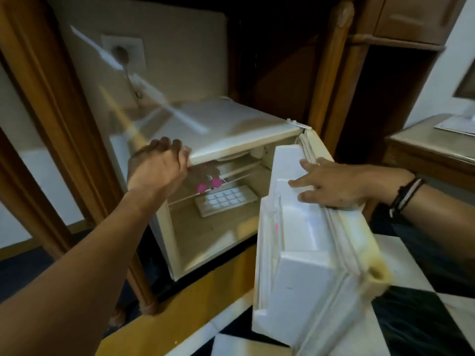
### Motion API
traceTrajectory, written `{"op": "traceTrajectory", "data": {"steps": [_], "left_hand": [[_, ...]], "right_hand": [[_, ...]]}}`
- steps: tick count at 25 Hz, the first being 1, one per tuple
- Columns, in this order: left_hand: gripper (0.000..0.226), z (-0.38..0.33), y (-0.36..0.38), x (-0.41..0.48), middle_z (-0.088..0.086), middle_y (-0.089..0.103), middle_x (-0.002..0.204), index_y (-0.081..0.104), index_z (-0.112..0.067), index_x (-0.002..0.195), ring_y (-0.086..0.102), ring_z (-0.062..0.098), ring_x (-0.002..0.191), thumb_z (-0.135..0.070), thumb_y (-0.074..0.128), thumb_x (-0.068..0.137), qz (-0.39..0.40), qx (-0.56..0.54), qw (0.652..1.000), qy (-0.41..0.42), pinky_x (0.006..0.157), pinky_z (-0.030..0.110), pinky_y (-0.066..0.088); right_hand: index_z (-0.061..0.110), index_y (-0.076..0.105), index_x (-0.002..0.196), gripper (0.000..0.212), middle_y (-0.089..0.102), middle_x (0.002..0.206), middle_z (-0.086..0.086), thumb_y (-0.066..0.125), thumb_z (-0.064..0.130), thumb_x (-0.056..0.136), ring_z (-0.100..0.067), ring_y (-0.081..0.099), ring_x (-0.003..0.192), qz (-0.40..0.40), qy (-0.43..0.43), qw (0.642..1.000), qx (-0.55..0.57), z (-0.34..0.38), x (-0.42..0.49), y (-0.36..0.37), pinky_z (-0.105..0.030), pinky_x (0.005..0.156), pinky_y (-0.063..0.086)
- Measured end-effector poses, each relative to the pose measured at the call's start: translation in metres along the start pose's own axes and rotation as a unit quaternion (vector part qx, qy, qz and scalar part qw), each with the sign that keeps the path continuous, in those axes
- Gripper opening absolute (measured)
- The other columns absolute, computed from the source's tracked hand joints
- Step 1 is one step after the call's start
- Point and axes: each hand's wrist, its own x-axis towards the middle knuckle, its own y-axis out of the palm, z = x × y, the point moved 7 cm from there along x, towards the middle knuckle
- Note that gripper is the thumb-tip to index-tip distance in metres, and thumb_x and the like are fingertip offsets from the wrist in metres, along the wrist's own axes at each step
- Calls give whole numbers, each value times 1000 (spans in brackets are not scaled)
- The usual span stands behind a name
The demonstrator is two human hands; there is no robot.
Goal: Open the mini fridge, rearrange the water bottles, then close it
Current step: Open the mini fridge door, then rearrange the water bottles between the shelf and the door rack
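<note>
The cream mini fridge [231, 124] sits low in a wooden cabinet, its door [308, 253] swung open to the right. Two clear water bottles with pink caps [209, 185] lie on the wire shelf inside, caps facing me. A white ice cube tray [226, 200] rests on the shelf beside them. My left hand [156, 165] rests on the fridge's top front corner, fingers curled over the edge. My right hand [334, 183] lies flat with spread fingers on the top of the door's inner side.
Wooden cabinet posts [51, 98] flank the fridge. A wall socket with a plugged cord [123, 52] is behind it. A wooden side table [424, 147] stands at the right. The floor has black and white tiles [424, 304].
</note>
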Motion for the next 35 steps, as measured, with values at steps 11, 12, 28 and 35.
{"op": "traceTrajectory", "data": {"steps": [11,12,28,35], "left_hand": [[44,-4,0,-5,24,64,102,64,-3,119,68,42,89,-30,30,118,-71,3,997,9,66,50,60],[46,-5,-4,-8,23,65,103,66,-3,117,69,41,89,-32,30,119,-86,-18,996,0,66,50,59],[50,0,2,-7,19,70,95,70,-8,105,68,38,78,-36,32,118,-197,-60,978,-21,57,41,49],[43,1,4,-10,19,70,91,72,-5,104,65,36,70,-33,40,117,-231,-63,970,-37,59,34,36]], "right_hand": [[26,48,137,60,22,167,-6,59,-5,86,-25,21,152,-100,10,995,-8,-70,-43,9,-42,119,30],[28,45,141,64,16,169,-3,58,-5,87,-24,17,154,-90,27,995,-15,-74,-43,11,-43,121,27],[11,61,107,22,61,92,-6,66,12,86,-24,63,81,-9,182,983,0,-49,66,200,-30,64,47],[15,38,94,17,47,79,1,55,13,90,-23,50,72,-93,236,962,98,-76,77,221,-31,63,42]]}}
